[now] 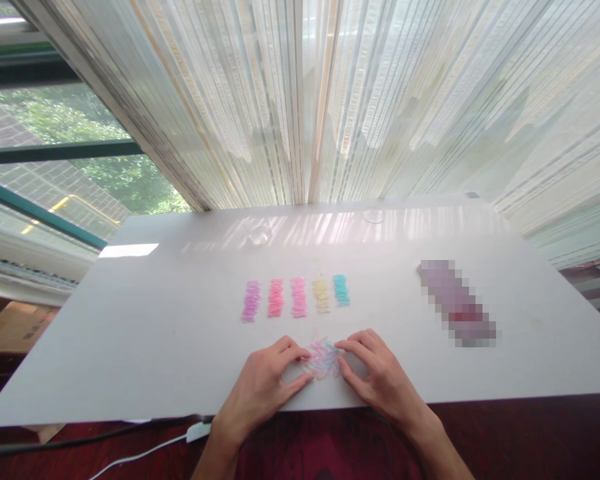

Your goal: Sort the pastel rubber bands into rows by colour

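A small mixed pile of thin pastel sticks (323,358) lies near the front edge of a white board (130,333). My left hand (263,387) rests at the pile's left side, fingers spread, tips touching the sticks. My right hand (375,377) rests at the pile's right side, fingers apart and touching it. Farther back, sorted rows of sticks lie side by side: purple (251,301), pink (275,298), a second pink (299,297), yellow (321,295) and teal (341,290).
A blurred oblong object (457,303) lies on the board's right part. Two clear round pieces (259,235) (373,215) sit near the far edge. Sheer striped curtains (380,100) hang behind. A white cable (145,453) runs below the board's front edge, over a dark red surface.
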`<state>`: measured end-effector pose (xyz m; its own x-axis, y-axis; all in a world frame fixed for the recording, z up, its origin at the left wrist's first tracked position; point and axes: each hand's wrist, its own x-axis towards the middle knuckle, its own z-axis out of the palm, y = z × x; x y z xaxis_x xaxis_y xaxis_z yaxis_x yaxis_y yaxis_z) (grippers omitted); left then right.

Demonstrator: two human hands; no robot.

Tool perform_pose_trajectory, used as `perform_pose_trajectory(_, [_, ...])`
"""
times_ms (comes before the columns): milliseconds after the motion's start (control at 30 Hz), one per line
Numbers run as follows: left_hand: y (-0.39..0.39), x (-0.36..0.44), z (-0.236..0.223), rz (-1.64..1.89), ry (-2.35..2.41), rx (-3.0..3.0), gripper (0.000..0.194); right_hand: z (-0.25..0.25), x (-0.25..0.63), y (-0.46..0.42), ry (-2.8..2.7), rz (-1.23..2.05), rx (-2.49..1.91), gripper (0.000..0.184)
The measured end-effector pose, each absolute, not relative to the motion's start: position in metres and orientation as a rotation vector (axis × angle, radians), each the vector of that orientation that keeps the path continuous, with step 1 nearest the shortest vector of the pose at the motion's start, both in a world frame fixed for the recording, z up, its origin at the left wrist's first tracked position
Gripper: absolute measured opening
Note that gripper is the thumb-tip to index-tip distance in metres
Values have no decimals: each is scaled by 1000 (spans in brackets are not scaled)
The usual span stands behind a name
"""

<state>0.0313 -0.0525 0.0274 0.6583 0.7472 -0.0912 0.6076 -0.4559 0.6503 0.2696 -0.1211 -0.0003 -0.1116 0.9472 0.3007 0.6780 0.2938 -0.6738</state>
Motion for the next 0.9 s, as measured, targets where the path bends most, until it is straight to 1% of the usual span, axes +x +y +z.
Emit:
perform_pose_trajectory(167, [-52, 33, 26, 325, 1037, 2246, 14, 4, 273, -129, -1922, 539, -1467, 21])
perform_pose_trajectory(300, [-52, 32, 22, 381, 1017, 2263, 12, 3, 271, -130, -1926, 528, -1474, 19])
perform_pose_trajectory(600, [-54, 42, 25, 450, 965, 2277, 14, 0, 270, -128, -1922, 489, -1465, 17])
perform_pose_trajectory(900, [-60, 62, 22, 420, 895, 2328, 17, -2, 270, -129, -1906, 460, -1453, 12])
